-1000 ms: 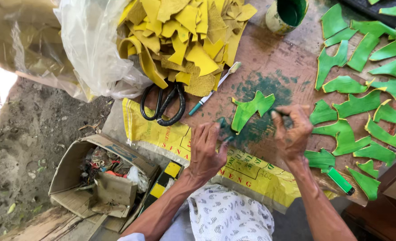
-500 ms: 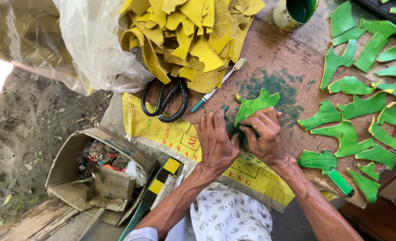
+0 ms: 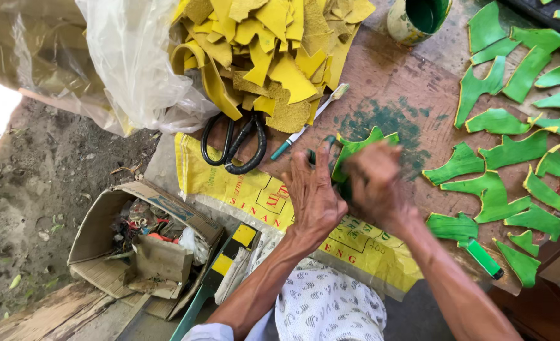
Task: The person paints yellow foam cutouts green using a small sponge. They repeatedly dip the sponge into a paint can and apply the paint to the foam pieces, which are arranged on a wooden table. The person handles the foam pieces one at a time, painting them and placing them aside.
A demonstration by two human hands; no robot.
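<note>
My left hand (image 3: pixel 316 192) presses down on a green-painted leather piece (image 3: pixel 354 150) with a yellow edge, lying on the brown board (image 3: pixel 393 82) over a green paint smear. My right hand (image 3: pixel 373 178) is blurred with motion right beside it, over the same piece; what it holds is hidden. A toothbrush (image 3: pixel 308 124) with a green handle lies just above my left hand. Black scissors (image 3: pixel 235 142) rest left of it. A heap of yellow leather scraps (image 3: pixel 267 57) fills the top middle.
Several green-painted pieces (image 3: pixel 513 151) are spread over the board at the right. A tin of green paint (image 3: pixel 419 17) stands at the top. A green lighter (image 3: pixel 484 259) lies at lower right. A yellow sack (image 3: pixel 229 183) hangs over the edge; a cardboard box (image 3: pixel 141 243) of rubbish sits below left.
My right hand came left from the board's middle to the green piece beside my left hand, and now moves fast over it. My left hand stays pressed on the piece.
</note>
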